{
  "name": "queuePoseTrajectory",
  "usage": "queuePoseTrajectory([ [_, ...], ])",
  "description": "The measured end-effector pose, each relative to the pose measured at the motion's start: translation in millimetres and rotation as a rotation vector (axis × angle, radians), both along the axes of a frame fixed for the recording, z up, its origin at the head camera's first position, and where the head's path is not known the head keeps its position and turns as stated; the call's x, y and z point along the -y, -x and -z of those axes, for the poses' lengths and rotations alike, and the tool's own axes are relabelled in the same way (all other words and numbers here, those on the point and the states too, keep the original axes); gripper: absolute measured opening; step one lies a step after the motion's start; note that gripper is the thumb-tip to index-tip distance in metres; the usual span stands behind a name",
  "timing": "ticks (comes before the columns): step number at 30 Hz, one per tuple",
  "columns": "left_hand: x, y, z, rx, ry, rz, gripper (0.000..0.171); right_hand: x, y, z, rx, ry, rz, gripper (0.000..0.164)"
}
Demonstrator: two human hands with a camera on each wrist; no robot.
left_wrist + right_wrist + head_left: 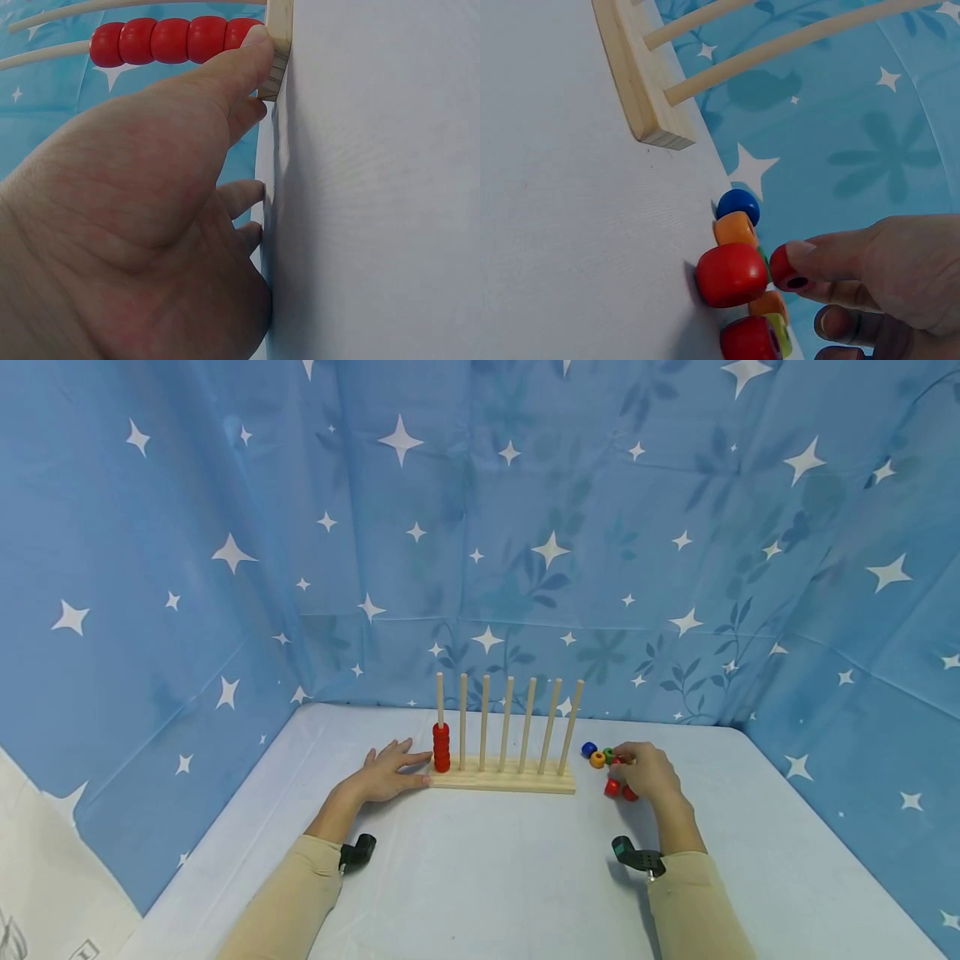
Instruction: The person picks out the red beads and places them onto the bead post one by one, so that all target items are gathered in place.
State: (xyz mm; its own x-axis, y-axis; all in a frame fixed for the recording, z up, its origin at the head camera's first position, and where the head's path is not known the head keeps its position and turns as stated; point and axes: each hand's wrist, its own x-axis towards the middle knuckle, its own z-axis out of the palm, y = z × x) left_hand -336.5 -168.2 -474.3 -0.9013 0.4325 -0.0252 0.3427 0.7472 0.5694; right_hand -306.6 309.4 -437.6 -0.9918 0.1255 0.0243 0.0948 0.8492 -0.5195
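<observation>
A wooden bead rack [502, 781] with upright pegs stands on the table; several red beads [441, 747] are stacked on its leftmost peg. At the rack's left end is my left hand [386, 774], its thumb and index finger pinching the end of the base [279, 37] while the other fingers spread behind. To the right of the rack, my right hand [651, 772] pinches a red bead [784, 268] between thumb and fingertip, the bead's dark hole visible. Below that hand lie loose beads: blue [739, 206], orange [735, 227], a large-looking red one [731, 275] and others.
Another red bead [748, 341] lies beside a yellow-green bead [781, 335]. The white tablecloth [487, 877] spreads in front of the rack. A blue star-patterned curtain [480, 585] hangs behind the table and along both sides.
</observation>
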Motion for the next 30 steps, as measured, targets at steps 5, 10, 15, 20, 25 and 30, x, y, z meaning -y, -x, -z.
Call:
queuePoseTrajectory([
  [5,-1,0.4,0.3,0.002,0.005,0.006,0.065,3,1.4,-7.6,-0.036,0.021,-0.026,0.038],
  [10,-1,0.7,0.3,0.001,0.004,0.008,0.065,7,1.9,-15.7,-0.080,0.052,-0.030,0.038],
  [15,0,0.2,1.5,-0.008,0.001,0.014,0.068,12,-1.7,-26.0,-0.155,0.080,-0.010,0.038],
  [20,0,0.7,3.0,-0.012,0.002,0.015,0.069,17,-5.5,-33.4,-0.230,0.126,0.009,0.037],
  [25,0,0.9,2.2,-0.011,0.012,0.014,0.067,20,-7.1,-37.4,-0.315,0.158,0.009,0.037],
  [30,0,1.8,2.8,-0.008,0.014,0.008,0.066,24,-8.7,-43.6,-0.388,0.158,-0.012,0.044],
])
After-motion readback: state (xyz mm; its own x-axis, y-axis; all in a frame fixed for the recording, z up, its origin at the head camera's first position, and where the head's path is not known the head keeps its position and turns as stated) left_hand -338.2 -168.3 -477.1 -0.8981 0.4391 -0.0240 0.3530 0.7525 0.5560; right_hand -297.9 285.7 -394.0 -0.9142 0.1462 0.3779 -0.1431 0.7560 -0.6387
